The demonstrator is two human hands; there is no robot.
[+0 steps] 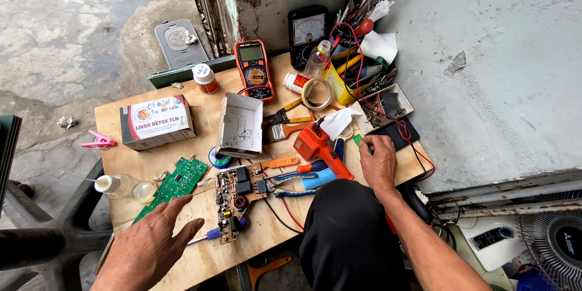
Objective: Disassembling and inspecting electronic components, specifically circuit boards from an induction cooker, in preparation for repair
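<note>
The brown circuit board is laid flat at the near edge of the wooden table, close for work; the left hand is hovered beside it, fingers spread, holding nothing; the right hand is pressed on a black device, fingers together, steadying it; a green board lies just left.

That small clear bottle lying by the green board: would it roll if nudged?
Probably. The clear bottle lies on its side on the flat wooden table, and it looks round. It seems light, small plastic. The left hand hovers nearby, not touching it.
</note>
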